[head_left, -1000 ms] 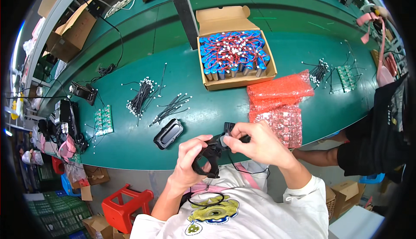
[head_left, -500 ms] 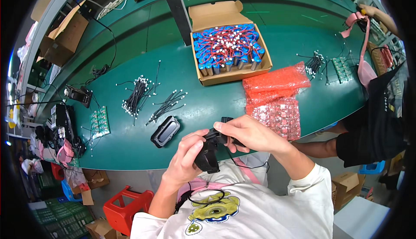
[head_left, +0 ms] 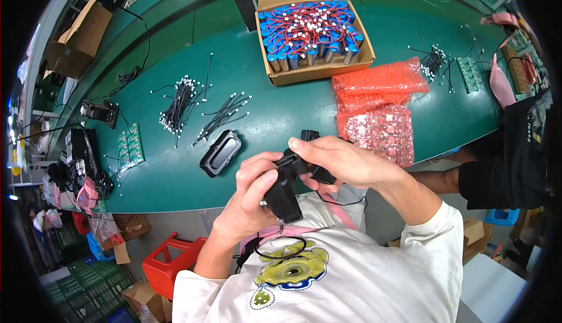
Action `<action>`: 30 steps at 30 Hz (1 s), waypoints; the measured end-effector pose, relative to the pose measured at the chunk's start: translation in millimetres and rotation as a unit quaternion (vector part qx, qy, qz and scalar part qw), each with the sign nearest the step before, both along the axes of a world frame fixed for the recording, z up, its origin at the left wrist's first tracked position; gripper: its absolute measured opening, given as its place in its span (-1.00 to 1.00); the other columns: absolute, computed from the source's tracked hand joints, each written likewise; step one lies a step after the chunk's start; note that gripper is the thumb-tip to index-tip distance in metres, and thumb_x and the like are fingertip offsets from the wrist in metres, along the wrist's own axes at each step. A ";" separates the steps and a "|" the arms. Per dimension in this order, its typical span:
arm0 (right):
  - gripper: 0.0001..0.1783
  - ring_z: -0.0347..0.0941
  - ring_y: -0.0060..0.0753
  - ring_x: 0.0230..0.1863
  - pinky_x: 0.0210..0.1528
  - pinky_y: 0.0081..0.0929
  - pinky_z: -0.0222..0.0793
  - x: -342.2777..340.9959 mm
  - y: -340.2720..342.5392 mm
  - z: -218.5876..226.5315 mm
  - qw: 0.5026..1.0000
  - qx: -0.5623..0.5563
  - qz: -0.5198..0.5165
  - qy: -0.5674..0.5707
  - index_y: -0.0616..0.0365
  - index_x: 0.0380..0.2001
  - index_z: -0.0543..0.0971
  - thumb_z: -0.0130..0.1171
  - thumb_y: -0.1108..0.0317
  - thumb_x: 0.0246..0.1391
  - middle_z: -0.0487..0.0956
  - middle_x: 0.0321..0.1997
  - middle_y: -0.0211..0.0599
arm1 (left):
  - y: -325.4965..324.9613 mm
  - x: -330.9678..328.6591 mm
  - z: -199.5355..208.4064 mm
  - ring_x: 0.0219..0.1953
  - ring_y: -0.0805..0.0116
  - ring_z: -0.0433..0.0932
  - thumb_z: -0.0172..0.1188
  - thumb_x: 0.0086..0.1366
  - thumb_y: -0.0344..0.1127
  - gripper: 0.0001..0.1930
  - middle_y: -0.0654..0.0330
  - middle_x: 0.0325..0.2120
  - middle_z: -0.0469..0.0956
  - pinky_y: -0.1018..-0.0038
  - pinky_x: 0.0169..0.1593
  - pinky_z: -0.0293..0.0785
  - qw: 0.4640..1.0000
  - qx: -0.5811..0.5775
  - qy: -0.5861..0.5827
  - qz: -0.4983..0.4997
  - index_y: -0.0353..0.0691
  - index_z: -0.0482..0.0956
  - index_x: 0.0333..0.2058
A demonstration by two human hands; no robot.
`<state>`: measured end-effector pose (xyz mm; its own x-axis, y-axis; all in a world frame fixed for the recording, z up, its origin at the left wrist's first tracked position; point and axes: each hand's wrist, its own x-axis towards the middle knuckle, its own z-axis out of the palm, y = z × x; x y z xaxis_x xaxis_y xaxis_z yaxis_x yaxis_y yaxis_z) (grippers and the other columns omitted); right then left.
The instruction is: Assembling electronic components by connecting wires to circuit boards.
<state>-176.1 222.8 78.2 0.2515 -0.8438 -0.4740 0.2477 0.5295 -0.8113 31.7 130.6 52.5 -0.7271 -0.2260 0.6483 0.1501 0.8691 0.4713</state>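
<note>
Close to my body, just over the table's front edge, both hands are closed on a black plastic device [head_left: 285, 199]. My left hand [head_left: 250, 193] grips its broad lower part with thumb and fingers. My right hand [head_left: 348, 162] pinches its upper end, thumb on top, with a black block-like part [head_left: 321, 173] under the palm. The device's exact kind cannot be made out, and the fingers hide its joint. Beyond my left hand, an oval black plastic housing [head_left: 221, 153] lies open side up on the table.
Two bundles of black cables [head_left: 180, 107] with white connectors lie at left. A cardboard box [head_left: 321, 75] holds blue battery packs [head_left: 293, 36]. Red bubble wrap [head_left: 380, 83] is at right; green circuit boards [head_left: 131, 147] lie left. Another person [head_left: 492, 176] stands right; a red stool [head_left: 170, 264] is below.
The table's contents have shifted upward in the picture as my head moved. The device's lower part now hangs at a different angle in my left hand. Both hands keep their hold.
</note>
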 end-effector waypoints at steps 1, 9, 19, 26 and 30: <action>-0.24 0.23 -0.64 -0.71 -0.69 -0.58 0.08 2.1 -0.7 1.6 1.000 0.002 0.000 0.003 0.19 -0.53 0.47 -0.17 -0.31 0.43 0.43 -0.63 -0.40 | -0.9 1.5 -1.0 -0.05 -0.02 0.57 0.38 0.10 -0.58 -0.17 -0.07 -0.02 0.34 0.19 -0.04 0.58 1.000 0.007 0.002 -0.002 -0.14 0.08 0.27; -0.41 0.29 -0.68 -0.71 -0.69 -0.65 0.16 5.0 -9.7 6.4 0.996 -0.007 0.024 0.085 0.19 -0.26 0.50 -0.17 -0.16 0.49 0.51 -0.56 -0.41 | 0.8 10.2 -28.4 0.04 0.06 0.53 0.44 0.02 -0.63 -0.08 -0.07 0.06 0.34 0.23 0.02 0.56 0.980 0.181 0.067 0.039 -0.20 0.06 0.28; -0.89 0.41 -0.63 -0.46 -0.60 -0.66 0.18 -58.2 27.8 0.3 0.959 -0.117 -0.251 0.063 0.12 -0.10 0.46 -0.03 0.40 0.39 0.53 -0.30 -0.35 | -6.3 -18.1 -71.9 0.21 0.10 0.38 0.43 -0.04 -0.71 0.01 -0.03 0.13 0.31 0.27 0.26 0.44 0.920 0.289 -0.053 0.258 -0.29 0.06 0.37; -0.55 0.55 -0.42 0.05 -0.01 -0.47 0.56 -66.0 44.1 -28.8 0.964 -0.176 -0.200 -0.019 0.27 0.14 0.45 0.13 0.67 0.16 0.58 0.07 -0.16 | 13.5 -6.9 -56.6 0.43 -0.30 0.09 0.45 0.03 -0.57 0.00 -0.22 0.34 0.12 0.00 0.42 0.10 0.943 0.017 -0.060 0.328 -0.36 0.08 0.41; -0.50 0.48 -0.30 0.26 0.28 -0.31 0.47 -64.4 45.8 -39.7 0.952 -0.214 -0.212 -0.048 0.32 0.19 0.44 0.20 0.67 0.17 0.51 0.23 -0.07 | 37.4 22.3 -60.4 0.21 -0.19 0.37 0.41 0.07 -0.58 -0.22 -0.18 0.22 0.27 0.02 0.25 0.32 0.962 -0.109 -0.009 0.249 -0.34 0.27 0.28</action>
<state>-240.5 268.6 38.5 -0.1300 -0.9900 -0.0550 0.4503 -0.0095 -0.8928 54.0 168.0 -7.9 -0.5758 -0.4099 0.7074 -0.3176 0.9094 0.2685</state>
